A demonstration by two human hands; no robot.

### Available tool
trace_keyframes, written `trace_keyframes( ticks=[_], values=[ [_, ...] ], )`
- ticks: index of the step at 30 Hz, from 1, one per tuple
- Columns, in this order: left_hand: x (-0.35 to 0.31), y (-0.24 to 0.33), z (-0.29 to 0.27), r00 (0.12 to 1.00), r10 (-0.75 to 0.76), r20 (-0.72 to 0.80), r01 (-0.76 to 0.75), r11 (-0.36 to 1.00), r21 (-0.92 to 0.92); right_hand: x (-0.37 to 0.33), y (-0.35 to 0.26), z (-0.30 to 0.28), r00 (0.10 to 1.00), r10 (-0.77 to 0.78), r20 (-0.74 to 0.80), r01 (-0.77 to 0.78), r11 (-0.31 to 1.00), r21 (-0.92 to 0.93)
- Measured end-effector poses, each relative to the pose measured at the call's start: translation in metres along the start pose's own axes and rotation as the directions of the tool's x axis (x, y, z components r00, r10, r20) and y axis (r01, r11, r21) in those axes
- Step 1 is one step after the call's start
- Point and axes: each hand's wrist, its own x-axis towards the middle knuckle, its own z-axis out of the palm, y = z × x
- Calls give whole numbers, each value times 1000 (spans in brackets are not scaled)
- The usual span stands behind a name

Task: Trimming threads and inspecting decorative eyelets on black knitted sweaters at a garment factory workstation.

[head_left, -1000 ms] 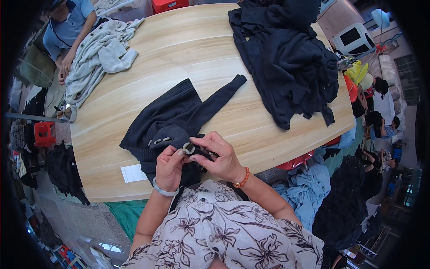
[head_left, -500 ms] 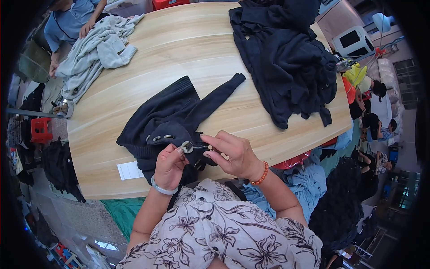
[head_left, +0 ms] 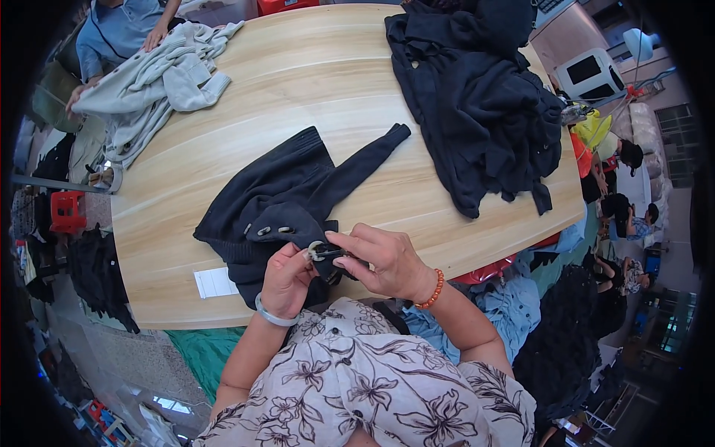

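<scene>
A dark navy knitted cardigan [head_left: 279, 190] lies on the table in front of me, one sleeve stretched up to the right. Several light toggle-like buttons show on its folded front. My left hand [head_left: 287, 279] is closed, pinching the cardigan's edge beside a pale round button [head_left: 316, 251]. Close on its right, my right hand [head_left: 383, 261] is closed around small dark thread snips [head_left: 333, 253]. Their tips are at the button; the fingers hide most of the handle.
A heap of dark garments [head_left: 477, 104] lies at the far right of the wooden table [head_left: 320, 67]. Another person handles a light grey knit [head_left: 160, 78] at the far left. A white label card [head_left: 215, 283] lies left of the cardigan; light blue clothes [head_left: 495, 305] sit below the right edge.
The pale button has tilted in my left fingers, and the snips' tips have moved left onto it. At the far left, the other person's hand has pulled the grey knit outward.
</scene>
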Motion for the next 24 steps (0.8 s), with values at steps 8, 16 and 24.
trace_keyframes(
  ticks=[8, 16, 24],
  values=[
    [2, 1, 2, 1000, -27, -1, 27, 999, -25, 0, 1, 9, 986, 108, -124, -95, 990, 104],
    [4, 2, -1, 1000, -17, -6, 17, 998, -55, -3, 5, -9, 998, 61, -1, -61, 996, 61],
    [5, -1, 3, 998, 5, -59, -3, 1000, 30, 2, 2, -17, 997, 16, 82, -13, 999, -31]
  ],
)
